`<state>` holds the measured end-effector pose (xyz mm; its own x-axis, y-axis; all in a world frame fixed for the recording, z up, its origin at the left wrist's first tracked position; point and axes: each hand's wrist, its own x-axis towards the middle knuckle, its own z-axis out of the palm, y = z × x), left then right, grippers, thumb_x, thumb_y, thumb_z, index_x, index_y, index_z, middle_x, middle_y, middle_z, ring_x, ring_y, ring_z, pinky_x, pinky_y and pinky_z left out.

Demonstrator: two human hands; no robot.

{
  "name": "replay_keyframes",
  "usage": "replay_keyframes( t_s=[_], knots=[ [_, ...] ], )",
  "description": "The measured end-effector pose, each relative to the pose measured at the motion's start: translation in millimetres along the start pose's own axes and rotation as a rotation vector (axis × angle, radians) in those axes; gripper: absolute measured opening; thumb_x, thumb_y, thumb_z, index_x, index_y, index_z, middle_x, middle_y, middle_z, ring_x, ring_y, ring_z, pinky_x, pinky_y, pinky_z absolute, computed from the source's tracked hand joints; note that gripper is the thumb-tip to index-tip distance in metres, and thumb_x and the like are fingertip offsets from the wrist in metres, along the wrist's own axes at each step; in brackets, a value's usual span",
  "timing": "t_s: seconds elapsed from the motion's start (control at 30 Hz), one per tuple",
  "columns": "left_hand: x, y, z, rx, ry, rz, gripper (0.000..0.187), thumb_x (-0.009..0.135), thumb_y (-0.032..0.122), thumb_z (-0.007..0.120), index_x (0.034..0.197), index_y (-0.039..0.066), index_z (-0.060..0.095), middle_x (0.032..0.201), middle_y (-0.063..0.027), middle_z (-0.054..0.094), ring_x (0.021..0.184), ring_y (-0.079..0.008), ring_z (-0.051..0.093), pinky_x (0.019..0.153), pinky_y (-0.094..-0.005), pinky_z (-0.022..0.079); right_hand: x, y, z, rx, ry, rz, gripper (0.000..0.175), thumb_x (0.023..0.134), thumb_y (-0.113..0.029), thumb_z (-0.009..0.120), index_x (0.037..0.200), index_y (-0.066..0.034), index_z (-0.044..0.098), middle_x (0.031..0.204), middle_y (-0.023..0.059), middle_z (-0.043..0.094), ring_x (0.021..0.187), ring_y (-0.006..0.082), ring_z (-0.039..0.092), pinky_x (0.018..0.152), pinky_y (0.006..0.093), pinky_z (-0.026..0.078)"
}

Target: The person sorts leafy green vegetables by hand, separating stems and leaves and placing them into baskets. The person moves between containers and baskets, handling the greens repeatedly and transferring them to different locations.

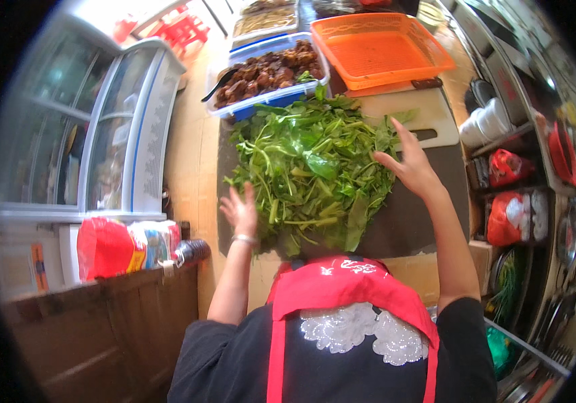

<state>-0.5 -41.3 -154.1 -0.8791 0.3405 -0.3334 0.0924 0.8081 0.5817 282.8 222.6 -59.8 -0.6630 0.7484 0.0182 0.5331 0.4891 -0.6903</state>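
Observation:
A broad heap of leafy green vegetables [313, 166] with pale stalks covers the middle of the dark tabletop [424, 201]. At the heap's near left edge is my left hand [240, 211], fingers spread and nothing in it; a bracelet circles the wrist. My right hand [411, 161] hovers by the heap's right side with thumb and fingers apart, also holding nothing. Whether either hand touches the leaves I cannot tell. Under the heap's far right part lies a white cutting board [446, 121] with a handle slot.
Beyond the heap stand a plastic tub [268, 103] of dark brown meat chunks with a black spoon [220, 84], and an orange plastic basket [383, 50]. A knife's brown handle [426, 83] shows below the basket. Glass-doored cabinet [106, 126] at left; loaded shelving [512, 136] at right.

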Motion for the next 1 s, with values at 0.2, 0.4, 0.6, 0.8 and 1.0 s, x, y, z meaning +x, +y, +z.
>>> replay_keyframes(
  t_s=[0.2, 0.4, 0.6, 0.8, 1.0],
  knots=[
    [1.8, 41.0, 21.8, -0.288, 0.005, -0.016, 0.123, 0.073, 0.095, 0.031, 0.156, 0.005, 0.015, 0.16, -0.0273, 0.01, 0.149, -0.0418, 0.009, 0.118, -0.0545, 0.01, 79.0, -50.3, 43.8, -0.35, -0.435, 0.155, 0.102, 0.081, -0.081, 0.047, 0.149, -0.0067, 0.03, 0.148, 0.0297, 0.034, 0.136, 0.0399, 0.04, 0.108, 0.0515, 0.038],
    [4.4, 75.6, 9.1, -0.414, -0.065, -0.045, 0.132, 0.067, 0.098, 0.035, 0.156, 0.003, 0.01, 0.159, -0.0264, 0.015, 0.148, -0.0409, 0.015, 0.117, -0.0556, 0.015, 162.3, -29.4, -6.6, -0.654, 0.096, -0.094, 0.061, 0.09, -0.055, 0.06, 0.125, -0.0057, 0.055, 0.107, 0.022, 0.066, 0.106, 0.0331, 0.064, 0.085, 0.0437, 0.054],
    [1.5, 111.4, 25.0, -0.036, -0.093, -0.204, 0.138, 0.058, 0.099, 0.045, 0.158, 0.012, 0.005, 0.157, -0.0343, 0.003, 0.147, -0.0501, 0.001, 0.114, -0.0676, 0.008, 213.2, 35.3, 1.7, -0.241, -0.049, -0.045, 0.014, 0.089, -0.009, 0.055, 0.095, -0.0017, 0.065, 0.112, 0.0207, 0.061, 0.101, 0.036, 0.062, 0.081, 0.0427, 0.052],
    [-4.0, 119.9, 11.6, 0.325, 0.388, 0.284, 0.102, 0.078, 0.075, 0.059, 0.156, 0.022, 0.021, 0.155, -0.0356, 0.015, 0.145, -0.0497, 0.012, 0.111, -0.0638, 0.021, 103.3, 48.5, -126.9, -0.261, 0.225, -0.399, 0.019, 0.081, -0.008, 0.066, 0.098, 0.0013, 0.061, 0.094, 0.0172, 0.06, 0.088, 0.0345, 0.06, 0.076, 0.0373, 0.047],
    [32.4, 225.2, 36.7, 0.259, 0.385, 1.187, 0.061, 0.077, 0.017, 0.077, 0.135, 0.024, 0.057, 0.138, -0.0161, 0.049, 0.131, -0.0343, 0.042, 0.109, -0.0461, 0.033, -113.7, 64.2, -182.7, -0.269, 0.149, -0.219, 0.02, 0.068, 0.003, 0.068, 0.087, -0.0013, 0.064, 0.101, 0.0135, 0.065, 0.102, 0.0326, 0.063, 0.088, 0.0382, 0.05]
  ],
)
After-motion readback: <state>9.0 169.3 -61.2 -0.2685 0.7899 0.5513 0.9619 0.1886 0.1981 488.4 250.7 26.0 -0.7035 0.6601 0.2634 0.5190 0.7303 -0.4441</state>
